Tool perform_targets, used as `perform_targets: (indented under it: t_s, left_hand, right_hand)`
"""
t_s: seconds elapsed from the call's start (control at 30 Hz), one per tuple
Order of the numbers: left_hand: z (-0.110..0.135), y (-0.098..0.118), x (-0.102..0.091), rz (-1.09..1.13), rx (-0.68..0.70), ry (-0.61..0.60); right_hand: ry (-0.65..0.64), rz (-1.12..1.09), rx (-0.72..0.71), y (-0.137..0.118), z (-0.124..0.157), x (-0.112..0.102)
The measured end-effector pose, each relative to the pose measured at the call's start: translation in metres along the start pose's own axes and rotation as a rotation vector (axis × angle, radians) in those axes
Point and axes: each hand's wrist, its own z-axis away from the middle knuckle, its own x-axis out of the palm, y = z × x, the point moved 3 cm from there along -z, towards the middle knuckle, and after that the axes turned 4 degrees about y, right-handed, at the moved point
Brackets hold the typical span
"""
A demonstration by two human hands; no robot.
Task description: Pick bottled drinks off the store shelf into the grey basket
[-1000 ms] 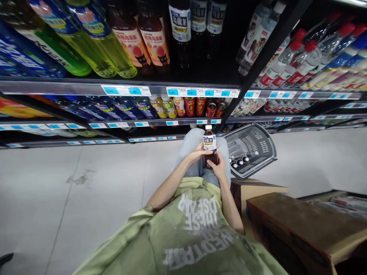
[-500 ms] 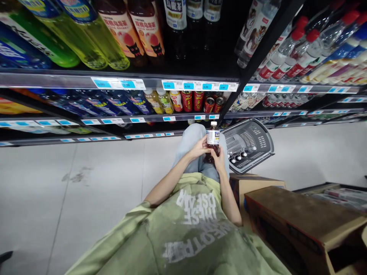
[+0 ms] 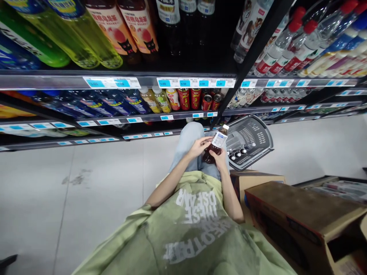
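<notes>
Between my hands, above my lap, is a tea bottle (image 3: 219, 139) with dark brown liquid, a white cap and a white label. It leans with its cap toward the right. My left hand (image 3: 200, 147) holds its left side, fingers against the label's edge. Lower down, my right hand (image 3: 220, 159) is closed round the body, thumb across the front. A grey shopping basket (image 3: 271, 139) stands on the floor just right of the bottle. Several white-capped bottles (image 3: 237, 154) lie inside it.
Drink shelves (image 3: 197, 80) with price tags run across the front. Similar dark tea bottles (image 3: 169, 19) stand on the upper shelf, beside peach-labelled bottles (image 3: 139, 26). Cardboard boxes (image 3: 301, 208) are stacked close on my right. Grey floor (image 3: 106, 183) lies at left.
The bottle has gone from upright to tilted right and turned, so another side of its label shows. Both hands have shifted slightly with it. The view has moved a little.
</notes>
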Motion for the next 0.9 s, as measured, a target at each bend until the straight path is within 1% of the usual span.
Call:
perform_targets:
  t_s: [0.1, 0.17, 0.27, 0.37, 0.5, 0.6, 0.77, 0.83, 0.9]
  left_hand:
    - [0.0, -0.001, -0.003, -0.005, 0.0, 0.002]
    - [0.001, -0.003, -0.002, -0.016, -0.017, -0.025]
    - [0.003, -0.006, 0.001, -0.042, -0.035, -0.074]
    - [0.005, -0.008, 0.004, -0.1, -0.026, -0.087]
    - [0.006, -0.007, 0.004, -0.16, -0.017, -0.073]
    - [0.009, -0.009, 0.002, -0.153, -0.098, -0.071]
    - [0.024, -0.018, 0.005, -0.122, -0.343, -0.19]
    - [0.03, -0.02, 0.007, -0.079, -0.383, -0.224]
    - [0.035, -0.02, 0.01, -0.036, -0.383, -0.259]
  right_hand:
    - [0.002, -0.001, -0.006, -0.001, -0.002, 0.002]
    - [-0.002, -0.033, 0.013, -0.003, -0.002, 0.003]
    - [0.006, -0.134, 0.065, -0.006, -0.003, 0.0]
    - [0.02, -0.227, 0.103, -0.011, -0.002, -0.004]
    - [-0.04, -0.303, 0.118, -0.02, 0.0, -0.006]
    - [-0.087, -0.323, 0.12, -0.025, 0.003, -0.007]
    - [-0.075, -0.342, 0.078, -0.027, 0.006, -0.011]
    - [-0.093, -0.364, 0.053, -0.026, 0.006, -0.013]
    - [-0.1, -0.359, 0.029, -0.025, 0.007, -0.014]
